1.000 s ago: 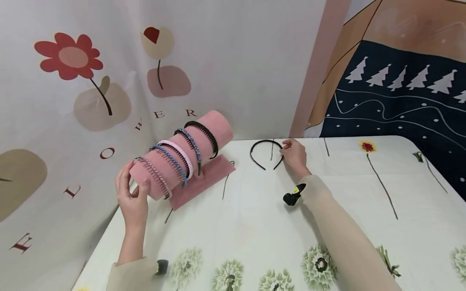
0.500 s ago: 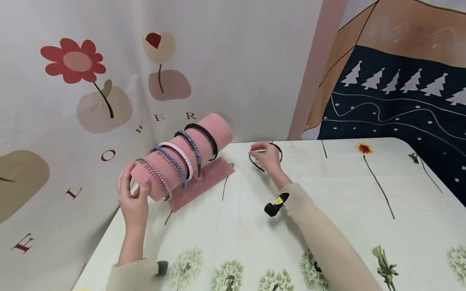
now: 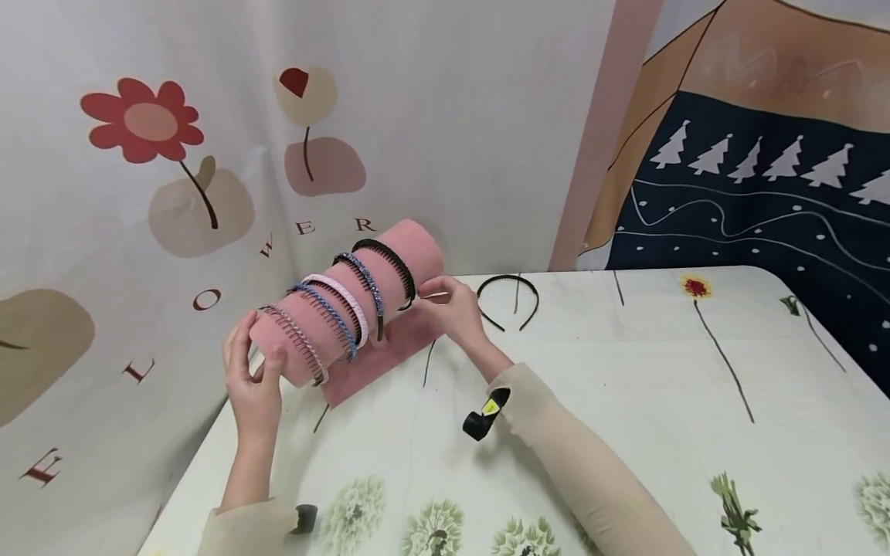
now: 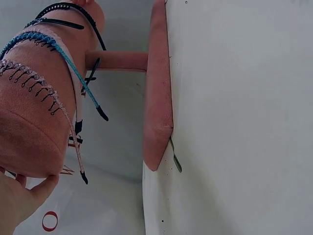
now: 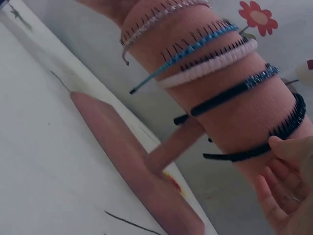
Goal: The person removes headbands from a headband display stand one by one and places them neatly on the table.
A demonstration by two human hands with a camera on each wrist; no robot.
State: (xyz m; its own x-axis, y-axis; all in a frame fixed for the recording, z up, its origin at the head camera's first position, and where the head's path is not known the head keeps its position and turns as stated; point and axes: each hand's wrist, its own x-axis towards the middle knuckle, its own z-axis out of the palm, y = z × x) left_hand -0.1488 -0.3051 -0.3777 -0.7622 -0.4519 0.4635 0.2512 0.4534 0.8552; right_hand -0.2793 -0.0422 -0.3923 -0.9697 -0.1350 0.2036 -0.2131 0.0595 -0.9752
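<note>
A pink headband stand point(image 3: 420, 247) has a padded roll on a post above a flat base point(image 3: 389, 351). My left hand point(image 3: 253, 394) grips the roll's near end, thumb on one side and fingers on the other. At the far end, my right hand point(image 3: 455, 309) pinches the lower part of a black toothed headband point(image 5: 234, 156), thumb on the band and fingers curled by the roll's end. Along the roll also sit a dark sparkly headband point(image 3: 365, 274), a pale pink one point(image 5: 210, 66), a blue one point(image 3: 330, 313) and a pinkish-grey braided one point(image 3: 299, 340).
Another black headband point(image 3: 507, 276) lies on the table to the right of the stand. The table point(image 3: 626, 371) wears a white cloth printed with flowers. A flower-printed curtain point(image 3: 452, 116) hangs close behind the stand, with a dark tree-patterned cloth point(image 3: 751, 201) at right.
My right hand has moved left, away from the loose headband on the table, to the far end of the stand. The left hand keeps its grip on the roll.
</note>
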